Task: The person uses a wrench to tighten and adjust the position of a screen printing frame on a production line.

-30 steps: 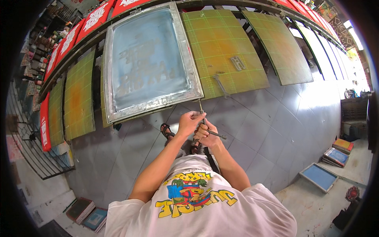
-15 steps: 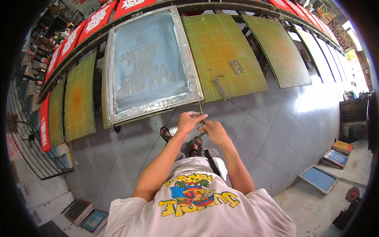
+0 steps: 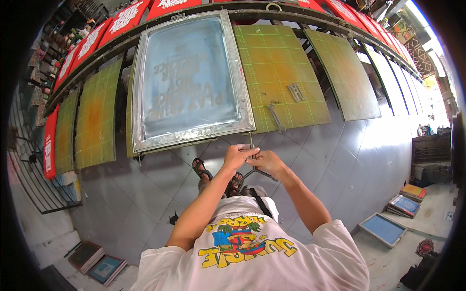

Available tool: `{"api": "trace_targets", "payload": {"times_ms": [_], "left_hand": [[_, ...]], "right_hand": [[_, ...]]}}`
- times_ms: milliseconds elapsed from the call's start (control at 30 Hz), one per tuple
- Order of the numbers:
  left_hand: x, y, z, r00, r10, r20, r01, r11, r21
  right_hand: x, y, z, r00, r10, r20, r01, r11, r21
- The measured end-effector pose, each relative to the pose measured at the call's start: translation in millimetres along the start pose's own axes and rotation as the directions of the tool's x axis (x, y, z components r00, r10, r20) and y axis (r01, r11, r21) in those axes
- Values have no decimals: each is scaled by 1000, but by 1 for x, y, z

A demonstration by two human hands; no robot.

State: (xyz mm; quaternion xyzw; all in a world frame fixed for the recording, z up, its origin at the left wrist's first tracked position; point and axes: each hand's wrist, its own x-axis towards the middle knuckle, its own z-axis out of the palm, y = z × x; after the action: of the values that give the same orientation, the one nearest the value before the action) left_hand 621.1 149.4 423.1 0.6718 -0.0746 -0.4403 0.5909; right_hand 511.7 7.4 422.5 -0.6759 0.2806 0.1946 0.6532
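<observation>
My left hand [image 3: 239, 156] and my right hand [image 3: 267, 163] are closed together around the shaft of a three-armed metal wrench [image 3: 266, 173], whose handle arms stick out below them. The shaft lines up with a thin bolt [image 3: 251, 138] under the right front corner of a metal-framed screen [image 3: 188, 77] with blue mesh; my fingers hide where they join. Just right of the screen, an open-end wrench [image 3: 275, 118] and a slotted metal piece [image 3: 296, 93] lie on a yellow-green platen [image 3: 259, 58].
More platens [image 3: 94, 116] line the rack to both sides, with red printed panels [image 3: 121, 19] behind. Tiled floor [image 3: 310, 160] runs beneath me, my sandalled feet on it. At lower right are stacked frames [image 3: 403, 205] and a blue screen [image 3: 381, 227]; more frames [image 3: 86, 257] lie lower left.
My right hand has risen from the wrench's handle to the shaft beside my left fingers, and the handle arms have turned. The view has shifted slightly.
</observation>
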Motion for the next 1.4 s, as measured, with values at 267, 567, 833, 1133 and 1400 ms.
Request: {"api": "trace_targets", "payload": {"times_ms": [267, 567, 833, 1133, 1400], "left_hand": [[4, -11, -9, 994, 68, 80, -72, 996, 47], [4, -3, -3, 996, -13, 86, 0, 990, 144], [2, -1, -6, 998, -66, 2, 65, 990, 125], [-1, 6, -7, 990, 12, 139, -16, 1000, 25], [-1, 5, -10, 999, -45, 21, 44, 997, 69]], "right_hand": [[-12, 3, -8, 969, -193, 154, 168, 973, 159], [-3, 10, -8, 994, -19, 109, 7, 994, 106], [-14, -19, -17, 963, -8, 268, 39, 993, -109], [5, -3, -19, 971, -7, 240, 38, 992, -124], [-13, -13, -9, 918, -122, 379, -53, 906, 419]]}}
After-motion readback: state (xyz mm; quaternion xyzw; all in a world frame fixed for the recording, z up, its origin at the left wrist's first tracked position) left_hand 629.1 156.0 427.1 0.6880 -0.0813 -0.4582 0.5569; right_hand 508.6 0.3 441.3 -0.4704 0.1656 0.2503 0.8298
